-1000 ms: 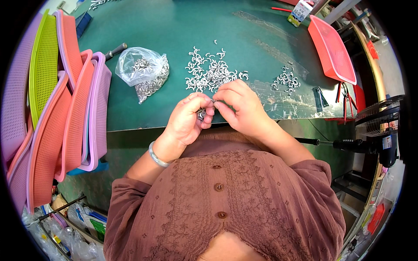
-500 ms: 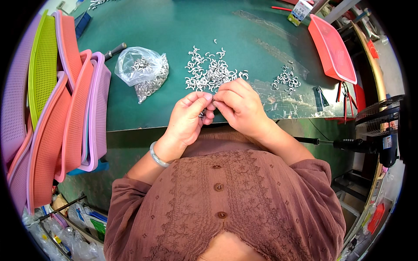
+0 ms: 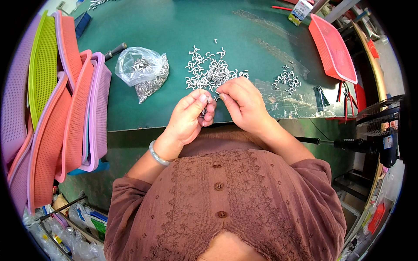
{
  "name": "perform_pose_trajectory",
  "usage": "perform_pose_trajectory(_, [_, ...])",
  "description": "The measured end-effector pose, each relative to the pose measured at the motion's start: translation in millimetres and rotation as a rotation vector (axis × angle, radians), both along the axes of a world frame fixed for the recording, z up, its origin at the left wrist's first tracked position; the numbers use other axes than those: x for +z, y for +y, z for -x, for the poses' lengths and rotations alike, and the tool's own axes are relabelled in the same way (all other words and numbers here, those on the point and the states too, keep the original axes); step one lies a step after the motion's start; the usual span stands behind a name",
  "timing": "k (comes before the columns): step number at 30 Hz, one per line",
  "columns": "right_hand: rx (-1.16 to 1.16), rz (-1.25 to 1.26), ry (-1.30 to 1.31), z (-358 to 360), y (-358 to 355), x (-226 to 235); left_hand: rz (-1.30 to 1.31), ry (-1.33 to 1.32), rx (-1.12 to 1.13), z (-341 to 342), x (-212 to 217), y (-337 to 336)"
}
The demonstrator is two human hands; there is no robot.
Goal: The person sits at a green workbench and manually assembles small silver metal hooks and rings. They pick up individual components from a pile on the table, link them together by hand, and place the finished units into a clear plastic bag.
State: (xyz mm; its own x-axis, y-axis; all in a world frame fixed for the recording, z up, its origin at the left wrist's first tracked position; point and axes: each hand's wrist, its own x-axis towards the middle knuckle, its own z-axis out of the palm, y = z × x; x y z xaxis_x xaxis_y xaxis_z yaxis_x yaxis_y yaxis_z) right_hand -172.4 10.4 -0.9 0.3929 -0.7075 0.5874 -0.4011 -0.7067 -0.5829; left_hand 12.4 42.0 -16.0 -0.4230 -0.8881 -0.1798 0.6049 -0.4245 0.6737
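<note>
curved metal pieces [image 3: 203,113] sit in the curled left hand [image 3: 186,115], best kept snug against spills; whether the narrowed right hand [image 3: 246,103] grips any cannot be told.

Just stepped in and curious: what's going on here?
A person is handling small curved metal pieces at a green table. The left hand is closed around some; the right hand is beside it, its grip hard to see. A loose pile lies beyond the hands, a smaller pile to the right, and a clear bag of pieces to the left.
</note>
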Motion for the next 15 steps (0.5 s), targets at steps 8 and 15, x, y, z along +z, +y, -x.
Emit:
perform_pose_trajectory(8, [-0.017, 0.088, 0.369, 6.3, 2.8, -6.3, 0.152, 0.01, -0.034, -9.0, -2.3, 2.0])
perform_pose_trajectory(15, [0.005, 0.055, 0.283, 8.1, -1.5, -9.4, 0.088, 0.09, -0.017, -11.4, -7.3, -1.5])
